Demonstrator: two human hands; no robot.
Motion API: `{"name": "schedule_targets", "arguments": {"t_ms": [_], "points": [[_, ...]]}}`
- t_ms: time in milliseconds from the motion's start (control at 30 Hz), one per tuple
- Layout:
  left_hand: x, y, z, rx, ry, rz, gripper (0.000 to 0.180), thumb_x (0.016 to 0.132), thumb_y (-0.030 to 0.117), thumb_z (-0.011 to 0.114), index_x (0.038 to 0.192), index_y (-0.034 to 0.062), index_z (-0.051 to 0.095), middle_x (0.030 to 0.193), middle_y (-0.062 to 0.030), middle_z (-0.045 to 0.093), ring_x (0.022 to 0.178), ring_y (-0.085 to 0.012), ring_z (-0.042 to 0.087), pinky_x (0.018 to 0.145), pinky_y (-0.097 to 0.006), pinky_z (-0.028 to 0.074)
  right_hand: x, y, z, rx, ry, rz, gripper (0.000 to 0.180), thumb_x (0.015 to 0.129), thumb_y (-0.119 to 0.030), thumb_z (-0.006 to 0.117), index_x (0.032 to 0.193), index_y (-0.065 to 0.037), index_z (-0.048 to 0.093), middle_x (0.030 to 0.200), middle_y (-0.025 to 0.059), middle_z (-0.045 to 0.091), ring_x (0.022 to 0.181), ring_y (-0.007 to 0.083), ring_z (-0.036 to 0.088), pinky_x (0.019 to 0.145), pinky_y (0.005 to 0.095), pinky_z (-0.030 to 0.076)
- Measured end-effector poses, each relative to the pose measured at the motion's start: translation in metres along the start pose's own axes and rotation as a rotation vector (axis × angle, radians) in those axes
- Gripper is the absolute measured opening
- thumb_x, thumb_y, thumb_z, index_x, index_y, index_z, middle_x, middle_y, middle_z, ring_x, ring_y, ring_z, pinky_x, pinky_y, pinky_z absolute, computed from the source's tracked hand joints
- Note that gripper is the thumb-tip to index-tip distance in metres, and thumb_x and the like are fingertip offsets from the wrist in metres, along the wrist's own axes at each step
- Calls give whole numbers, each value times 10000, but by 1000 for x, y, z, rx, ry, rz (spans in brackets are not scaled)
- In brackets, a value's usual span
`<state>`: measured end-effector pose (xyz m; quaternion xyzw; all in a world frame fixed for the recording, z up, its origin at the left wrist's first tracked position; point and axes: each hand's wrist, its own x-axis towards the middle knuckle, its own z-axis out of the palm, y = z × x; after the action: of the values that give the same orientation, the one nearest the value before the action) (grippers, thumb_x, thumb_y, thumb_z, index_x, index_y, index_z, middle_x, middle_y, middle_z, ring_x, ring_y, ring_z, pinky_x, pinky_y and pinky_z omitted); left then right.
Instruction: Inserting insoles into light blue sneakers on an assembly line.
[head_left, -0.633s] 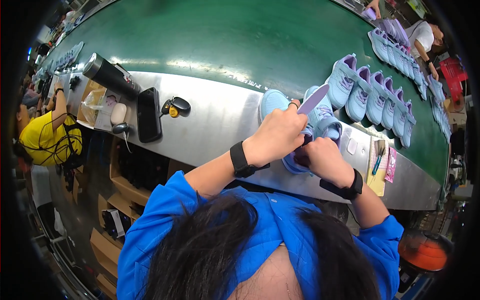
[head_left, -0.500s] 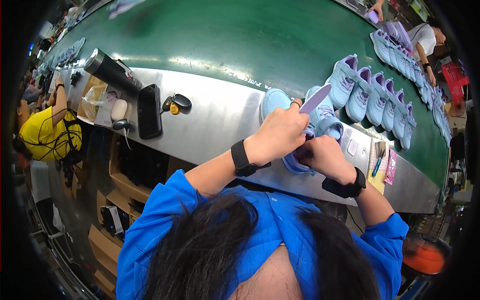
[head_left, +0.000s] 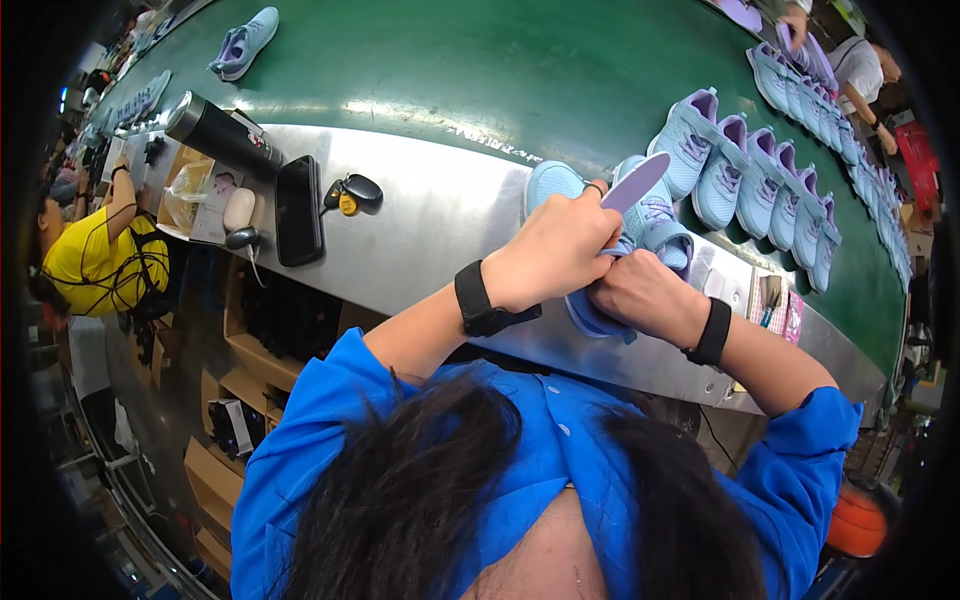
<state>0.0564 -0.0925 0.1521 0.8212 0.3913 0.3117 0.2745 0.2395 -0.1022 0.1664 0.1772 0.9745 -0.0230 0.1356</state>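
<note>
A light blue shoe (head_left: 640, 235) is gripped by the left hand (head_left: 555, 250) and the right hand (head_left: 640, 295) above the metal tabletop (head_left: 430, 215). A lilac insole (head_left: 636, 181) is pinched in the left hand's fingers. A row of shoes (head_left: 760, 180) is lined up to the right.

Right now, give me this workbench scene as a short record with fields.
left hand: grips a lilac insole over the shoe
right hand: holds the blue shoe at the steel ledge
belt: green belt with a row of shoes at right, one lone shoe far left
ledge items: phone, flask, keys
nearby: person in yellow at left
</note>
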Motion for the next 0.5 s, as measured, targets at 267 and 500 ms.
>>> {"name": "schedule_targets", "arguments": {"t_ms": [267, 500], "points": [[2, 2, 0, -42, -29, -48, 147, 707, 88, 708, 811, 55, 611, 943, -165, 575, 722, -350, 605, 654, -430, 496, 0, 5, -4, 210, 21, -34, 81, 733, -115, 604, 672, -63, 617, 700, 98, 605, 642, 281, 629, 563, 396, 501], [3, 0, 7, -76, 5, -114, 140, 713, 91, 711, 804, 56, 610, 945, -140, 594, 760, -326, 615, 671, -415, 495, 1, 8, -2, 160, 34, -8, 117, 695, -142, 634, 600, -73, 630, 620, 92, 603, 580, 287, 619, 535, 398, 491]]}}
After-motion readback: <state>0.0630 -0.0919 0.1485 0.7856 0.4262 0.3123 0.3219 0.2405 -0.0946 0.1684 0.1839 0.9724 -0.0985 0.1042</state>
